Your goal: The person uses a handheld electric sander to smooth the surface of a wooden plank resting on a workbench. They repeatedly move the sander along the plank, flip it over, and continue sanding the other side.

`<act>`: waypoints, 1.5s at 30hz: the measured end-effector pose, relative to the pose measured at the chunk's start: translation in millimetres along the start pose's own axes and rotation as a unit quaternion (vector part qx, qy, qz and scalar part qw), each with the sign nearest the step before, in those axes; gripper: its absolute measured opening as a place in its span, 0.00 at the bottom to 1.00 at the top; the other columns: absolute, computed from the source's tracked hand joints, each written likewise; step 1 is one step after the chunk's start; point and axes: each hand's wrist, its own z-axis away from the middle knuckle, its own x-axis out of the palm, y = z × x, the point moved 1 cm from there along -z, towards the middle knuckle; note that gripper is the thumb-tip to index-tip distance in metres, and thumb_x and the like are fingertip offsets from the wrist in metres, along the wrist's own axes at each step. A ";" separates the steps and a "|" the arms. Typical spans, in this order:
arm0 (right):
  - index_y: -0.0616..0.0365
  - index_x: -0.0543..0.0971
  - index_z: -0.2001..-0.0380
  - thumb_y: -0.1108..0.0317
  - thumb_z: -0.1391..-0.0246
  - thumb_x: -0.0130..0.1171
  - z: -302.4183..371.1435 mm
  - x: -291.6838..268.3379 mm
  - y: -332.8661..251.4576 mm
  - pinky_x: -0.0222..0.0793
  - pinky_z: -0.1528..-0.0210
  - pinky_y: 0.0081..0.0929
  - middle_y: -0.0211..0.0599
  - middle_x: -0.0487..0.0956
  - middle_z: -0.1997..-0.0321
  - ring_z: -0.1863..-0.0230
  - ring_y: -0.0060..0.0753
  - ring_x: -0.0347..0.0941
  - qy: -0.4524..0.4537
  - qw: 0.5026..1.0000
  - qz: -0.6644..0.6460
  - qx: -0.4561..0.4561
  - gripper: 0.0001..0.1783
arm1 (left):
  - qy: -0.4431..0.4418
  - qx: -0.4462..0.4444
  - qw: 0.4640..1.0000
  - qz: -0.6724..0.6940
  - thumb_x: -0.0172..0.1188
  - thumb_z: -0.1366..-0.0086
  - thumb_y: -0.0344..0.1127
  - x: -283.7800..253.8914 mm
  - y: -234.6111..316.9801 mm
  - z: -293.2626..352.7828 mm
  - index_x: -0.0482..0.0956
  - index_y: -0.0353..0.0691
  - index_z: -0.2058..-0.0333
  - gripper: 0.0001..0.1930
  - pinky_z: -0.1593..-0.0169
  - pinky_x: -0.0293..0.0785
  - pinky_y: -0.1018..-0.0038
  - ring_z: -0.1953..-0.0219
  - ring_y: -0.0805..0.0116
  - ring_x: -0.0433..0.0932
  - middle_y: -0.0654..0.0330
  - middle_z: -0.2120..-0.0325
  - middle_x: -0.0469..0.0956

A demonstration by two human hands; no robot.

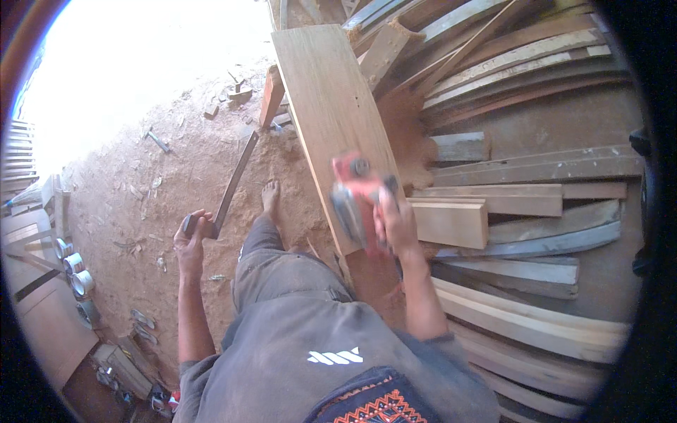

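My left hand (193, 233) is closed round the dark stock of a try square (238, 176), whose long metal blade points up and away over the dirt floor. Gripped by its handle in my right hand (399, 229) is a red electric planer (361, 197), smeared by motion. The planer is at the near part of a wide, pale wooden board (331, 92), which stretches away from me. Its underside is hidden, so I cannot tell whether it touches the wood.
Stacked planks and beams (522, 204) crowd the right side. An upright reddish wood piece (271, 96) stands beside the board's left edge. A hammer (158, 142) lies on the sandy floor at left. Round tins (77, 271) and slippers (144, 326) sit further left. My bare foot (271, 197) is near the board.
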 end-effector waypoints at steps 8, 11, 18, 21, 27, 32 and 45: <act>0.53 0.74 0.79 0.35 0.32 0.52 -152.9 16.4 -78.8 0.61 0.85 0.24 0.24 0.71 0.84 0.87 0.19 0.65 -0.032 0.998 -0.042 -0.036 0.33 | -0.071 0.081 0.993 -0.056 0.63 0.25 0.34 39.3 65.7 -9.0 0.84 0.34 0.48 0.13 0.42 0.76 0.70 0.51 0.71 0.83 0.58 0.55 0.87; 0.54 0.75 0.78 0.36 0.32 0.52 -90.0 3.7 -43.4 0.61 0.85 0.24 0.23 0.70 0.84 0.86 0.18 0.66 -0.036 0.998 -0.059 -0.009 0.32 | -0.111 0.090 0.988 -0.055 0.62 0.24 0.32 55.5 79.8 -12.2 0.84 0.33 0.47 0.12 0.40 0.75 0.70 0.51 0.70 0.83 0.57 0.54 0.87; 0.59 0.77 0.73 0.41 0.28 0.53 86.8 -29.6 63.6 0.59 0.84 0.20 0.22 0.71 0.80 0.84 0.15 0.65 0.016 0.996 -0.067 0.053 0.31 | -0.322 0.132 0.929 -0.125 0.62 0.25 0.33 165.7 73.0 -20.6 0.83 0.33 0.48 0.13 0.49 0.79 0.73 0.55 0.72 0.84 0.59 0.56 0.88; 0.59 0.78 0.71 0.44 0.27 0.53 147.2 -38.8 94.0 0.58 0.84 0.19 0.22 0.70 0.80 0.83 0.13 0.65 0.046 0.991 -0.115 0.055 0.29 | -0.360 0.126 0.913 -0.145 0.63 0.25 0.36 209.0 61.8 -24.9 0.84 0.34 0.49 0.13 0.52 0.79 0.74 0.59 0.75 0.83 0.59 0.57 0.88; 0.60 0.80 0.68 0.46 0.26 0.54 216.6 -45.7 128.1 0.55 0.83 0.17 0.20 0.69 0.80 0.83 0.11 0.63 0.103 0.982 -0.134 0.085 0.27 | -0.375 0.158 0.886 -0.223 0.63 0.25 0.37 218.2 50.2 -36.4 0.84 0.37 0.50 0.12 0.53 0.79 0.74 0.61 0.75 0.84 0.60 0.59 0.88; 0.60 0.81 0.66 0.46 0.26 0.53 228.6 -44.3 134.2 0.56 0.82 0.17 0.20 0.70 0.80 0.82 0.11 0.64 0.112 0.979 -0.133 0.102 0.26 | -0.375 0.178 0.890 -0.190 0.63 0.26 0.35 218.0 46.2 -40.5 0.85 0.37 0.51 0.11 0.55 0.79 0.74 0.63 0.75 0.83 0.62 0.63 0.88; 0.61 0.83 0.68 0.51 0.29 0.57 195.8 -43.6 117.3 0.67 0.72 0.25 0.26 0.76 0.78 0.75 0.19 0.72 0.066 0.997 0.032 0.037 0.23 | -0.374 0.190 0.866 -0.271 0.61 0.23 0.36 219.6 55.0 -26.0 0.82 0.33 0.50 0.12 0.54 0.80 0.72 0.62 0.73 0.83 0.58 0.60 0.87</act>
